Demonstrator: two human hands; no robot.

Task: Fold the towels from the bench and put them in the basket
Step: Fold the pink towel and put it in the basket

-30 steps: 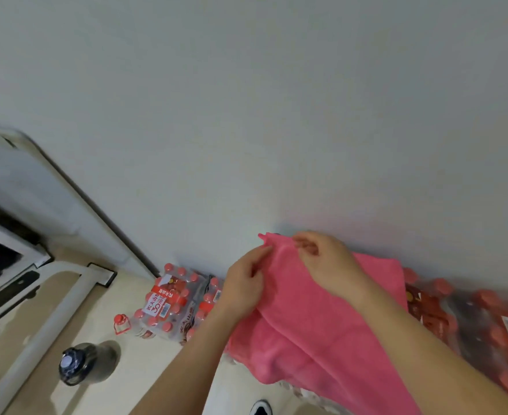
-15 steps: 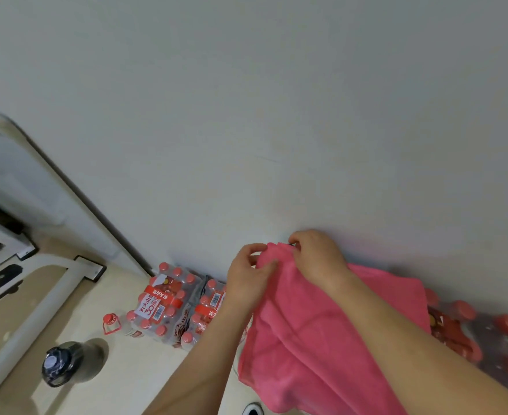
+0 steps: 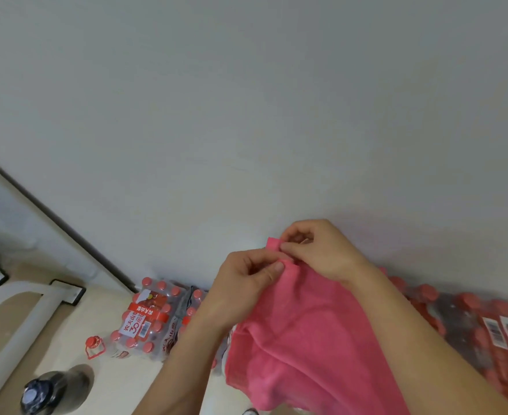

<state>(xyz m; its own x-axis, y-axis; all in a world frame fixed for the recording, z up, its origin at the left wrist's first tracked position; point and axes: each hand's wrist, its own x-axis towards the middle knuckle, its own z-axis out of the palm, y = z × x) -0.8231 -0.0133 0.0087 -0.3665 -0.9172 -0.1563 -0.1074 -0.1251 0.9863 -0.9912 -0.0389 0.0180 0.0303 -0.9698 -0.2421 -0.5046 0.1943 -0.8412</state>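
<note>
A pink towel (image 3: pixel 300 339) hangs in the air in front of a pale wall, draping down and to the right. My left hand (image 3: pixel 246 289) pinches its top edge between thumb and fingers. My right hand (image 3: pixel 321 253) pinches the top corner just above, and a small pink tip sticks out beside its fingers. The two hands are close together, almost touching. The towel's lower part runs under my right forearm and out of the frame. Neither the bench nor the basket is in view.
Shrink-wrapped packs of red-capped bottles (image 3: pixel 148 319) stand on the floor against the wall, with more packs (image 3: pixel 486 330) at the right. A single small bottle (image 3: pixel 97 348) lies nearby. A dark round-topped flask (image 3: pixel 37 393) stands at bottom left beside white frame bars (image 3: pixel 22 322).
Both hands have drawn closer together at the towel's top corner, gathering the edge. The view has tilted slightly, so the bottle packs sit lower and further left.
</note>
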